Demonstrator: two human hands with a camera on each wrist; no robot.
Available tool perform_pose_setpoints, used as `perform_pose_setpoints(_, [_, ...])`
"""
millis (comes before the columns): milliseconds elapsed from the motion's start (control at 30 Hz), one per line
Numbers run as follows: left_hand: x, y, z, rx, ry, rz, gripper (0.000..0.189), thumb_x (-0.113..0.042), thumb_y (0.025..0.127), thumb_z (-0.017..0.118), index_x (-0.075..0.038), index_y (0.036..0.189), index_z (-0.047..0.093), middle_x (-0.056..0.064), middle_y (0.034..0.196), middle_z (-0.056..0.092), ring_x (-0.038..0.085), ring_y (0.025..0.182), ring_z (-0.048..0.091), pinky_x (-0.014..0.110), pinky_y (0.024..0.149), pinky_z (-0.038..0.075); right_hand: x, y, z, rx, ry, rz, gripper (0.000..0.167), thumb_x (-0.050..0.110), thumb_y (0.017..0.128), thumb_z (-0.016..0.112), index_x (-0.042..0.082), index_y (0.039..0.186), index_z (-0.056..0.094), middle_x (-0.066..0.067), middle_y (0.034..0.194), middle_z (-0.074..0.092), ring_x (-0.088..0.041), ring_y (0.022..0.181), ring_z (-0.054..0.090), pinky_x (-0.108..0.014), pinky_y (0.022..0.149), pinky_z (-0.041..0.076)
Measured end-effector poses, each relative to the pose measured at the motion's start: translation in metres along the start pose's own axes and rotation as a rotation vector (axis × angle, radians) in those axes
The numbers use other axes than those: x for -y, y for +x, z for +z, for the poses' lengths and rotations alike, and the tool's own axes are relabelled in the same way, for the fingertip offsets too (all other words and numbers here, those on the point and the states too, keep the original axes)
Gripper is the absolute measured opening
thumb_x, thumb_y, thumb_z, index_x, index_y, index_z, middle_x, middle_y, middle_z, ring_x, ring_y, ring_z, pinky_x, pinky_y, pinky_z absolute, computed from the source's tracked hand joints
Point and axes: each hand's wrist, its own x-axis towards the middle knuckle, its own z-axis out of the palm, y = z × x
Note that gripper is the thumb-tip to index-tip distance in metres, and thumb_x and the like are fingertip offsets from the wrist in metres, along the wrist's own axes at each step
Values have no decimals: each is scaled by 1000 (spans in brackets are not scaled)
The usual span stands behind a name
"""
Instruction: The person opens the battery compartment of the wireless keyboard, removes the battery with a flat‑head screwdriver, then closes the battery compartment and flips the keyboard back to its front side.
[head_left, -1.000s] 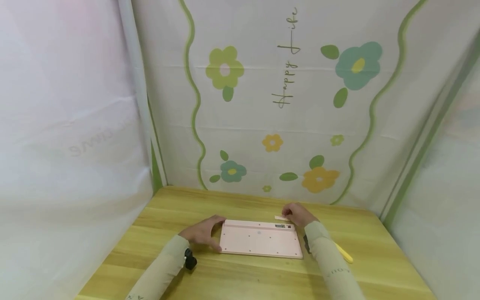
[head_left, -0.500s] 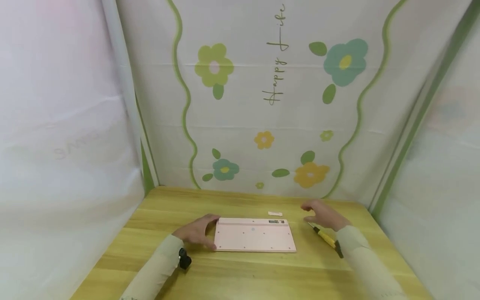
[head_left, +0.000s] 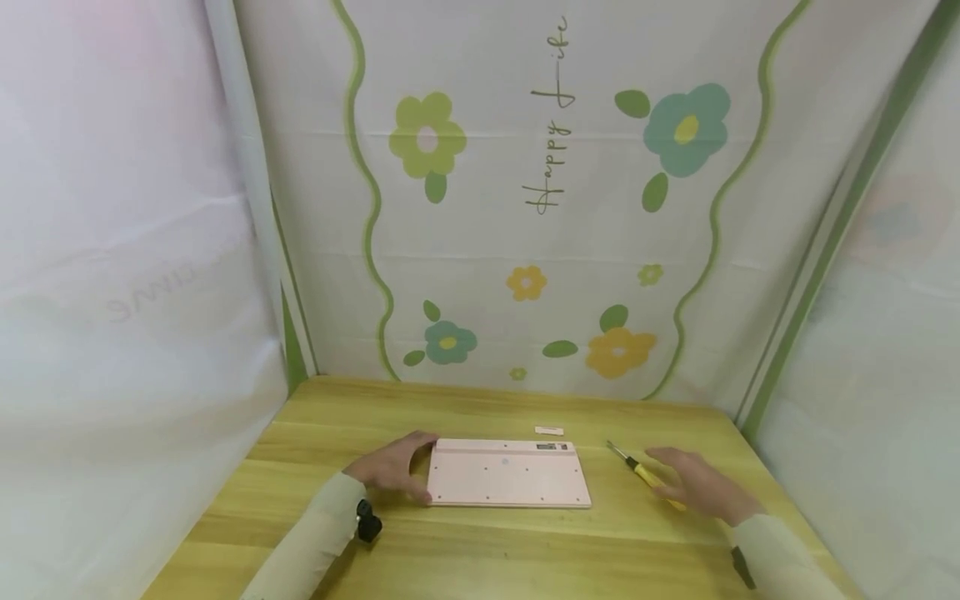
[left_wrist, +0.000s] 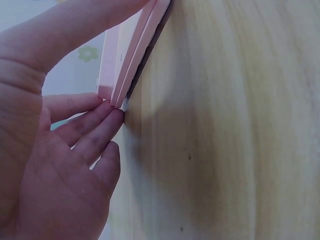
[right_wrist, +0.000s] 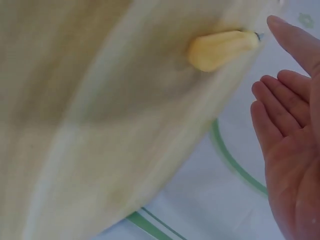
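Observation:
A pink keyboard (head_left: 510,479) lies underside up on the table, small screws dotted over it and a battery compartment (head_left: 551,447) uncovered at its far right. My left hand (head_left: 390,467) holds its left end, thumb at the near corner and fingertips at the far corner; the left wrist view shows those fingertips on the keyboard's edge (left_wrist: 120,75). Just beyond the keyboard lies a small pink battery cover (head_left: 549,431). To the right is a screwdriver (head_left: 643,472) with a yellow handle. Over that handle hovers my right hand (head_left: 701,485), its fingers extended and apart from it in the right wrist view.
The wooden table (head_left: 480,550) ends at a white flowered cloth (head_left: 480,217) hanging behind it. More white cloth (head_left: 135,333) hangs at the left and right sides. A black wrist camera (head_left: 367,521) sits on the left sleeve.
My right hand has let go of the battery cover beyond the keyboard and moved right and nearer, over the screwdriver handle. The left hand stays on the keyboard; the head view has shifted slightly.

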Motion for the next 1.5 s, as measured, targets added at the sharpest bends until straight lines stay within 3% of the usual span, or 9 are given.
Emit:
perform_pose_setpoints(267, [0, 0, 2, 0, 13, -13, 116, -43, 71, 97, -5, 163, 36, 17, 167, 39, 41, 155, 37, 64, 126, 32, -3, -10, 21, -50, -17, -10, 56, 24, 91, 83, -8, 133, 64, -25, 129, 72, -46, 115, 70, -62, 98, 56])
perform_pose_setpoints(567, [2, 0, 3, 1, 19, -18, 116, -44, 71, 97, -7, 163, 36, 15, 167, 40, 40, 155, 37, 64, 125, 33, -8, -6, 30, -81, 40, 48, 42, 20, 89, 84, -2, 123, 73, -14, 115, 79, -34, 103, 75, -53, 91, 61])
perform_pose_setpoints(933, [-1, 3, 1, 3, -8, -15, 115, -40, 71, 97, -5, 162, 37, 15, 165, 42, 40, 155, 37, 63, 127, 31, -2, 4, 33, -100, 129, 235, 26, 14, 86, 85, -1, 107, 78, -19, 108, 79, -34, 96, 75, -50, 86, 63])
perform_pose_setpoints(1067, [-1, 3, 1, 1, -10, -12, 115, -40, 71, 97, -4, 162, 37, 15, 164, 42, 40, 154, 38, 63, 126, 31, -6, 5, 36, -114, 155, 281, 22, 14, 87, 84, 3, 105, 78, -15, 106, 79, -28, 93, 75, -46, 84, 64])
perform_pose_setpoints(1267, [1, 4, 0, 2, -11, -1, 115, -40, 72, 97, -4, 162, 36, 16, 165, 41, 40, 155, 37, 62, 127, 31, -8, 5, 38, -188, 170, 300, 17, 12, 86, 84, 8, 102, 77, -11, 105, 78, -26, 95, 73, -42, 83, 63])
perform_pose_setpoints(1500, [1, 3, 0, 8, -6, 1, 115, -41, 72, 97, -3, 162, 36, 17, 166, 40, 41, 155, 37, 64, 126, 32, -2, 8, 28, -291, 174, 270, 21, 8, 82, 85, 11, 101, 77, -5, 102, 77, -14, 90, 68, -26, 77, 57])
